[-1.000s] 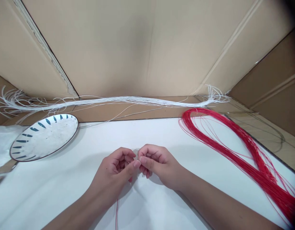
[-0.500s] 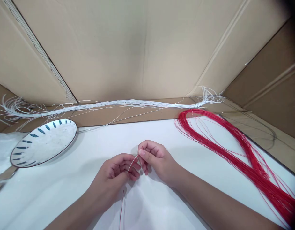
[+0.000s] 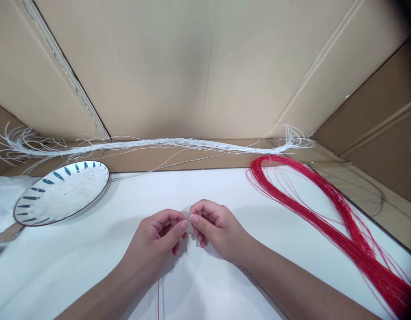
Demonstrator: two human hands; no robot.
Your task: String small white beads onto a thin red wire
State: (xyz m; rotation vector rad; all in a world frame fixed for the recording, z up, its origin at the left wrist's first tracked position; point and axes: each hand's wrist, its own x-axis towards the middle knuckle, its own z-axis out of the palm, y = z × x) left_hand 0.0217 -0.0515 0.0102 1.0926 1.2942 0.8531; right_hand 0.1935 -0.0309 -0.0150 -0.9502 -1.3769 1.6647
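Observation:
My left hand (image 3: pixel 163 231) is closed in a pinch, thumb against index finger, almost touching the fingertips of my right hand (image 3: pixel 210 224). My right hand pinches as well. Between the two pinches shows a very short bit of thin pale cord (image 3: pixel 188 219); the rest of it is hidden by the fingers. Below my left hand a thin red cord (image 3: pixel 158 295) runs down to the bottom edge, with a faint grey line beside it that may be its shadow. Whether the red cord joins the pale one cannot be seen.
A large bundle of red cords (image 3: pixel 305 213) lies looped at right. White cords (image 3: pixel 192 143) stretch along the cardboard wall (image 3: pixel 152 66) at the back. At left, an oval patterned plate (image 3: pixel 63 193) holds white material, beside white plastic-like material (image 3: pixel 8 202). The tabletop (image 3: pixel 138 189) is white.
My left thumb and index finger have closed on the pale cord beside my right fingertips, covering the longer curved stretch seen before. The view has shifted slightly.

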